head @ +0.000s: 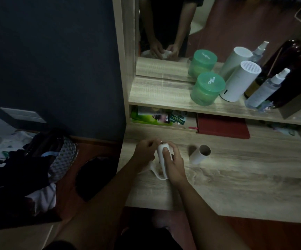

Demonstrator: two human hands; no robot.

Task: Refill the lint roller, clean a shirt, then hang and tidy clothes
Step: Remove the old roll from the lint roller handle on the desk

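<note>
Dim light. Both my hands are over the left part of the wooden worktop (236, 186), close together around the white lint roller (162, 156). My right hand (174, 164) is wrapped round the roll, thumb pressed flat on its front; my left hand (146, 150) is curled, fingers pinching at the roll's upper end. What exactly they pinch, I cannot tell. The roller's white handle (155, 171) loops out below my hands, touching the worktop. Just to the right, apart from my hands, a bare cardboard tube (200, 154) lies tilted on the worktop, open end up. At the back, a red notebook (221, 126) lies under the shelf (164, 94). On the shelf: green tub (207, 89), white cylinder (239, 81), spray bottle (266, 89), all doubled in the mirror (164, 33). Down to my left, a heap of clothes (25, 159) on the floor, dark and white mixed.
</note>
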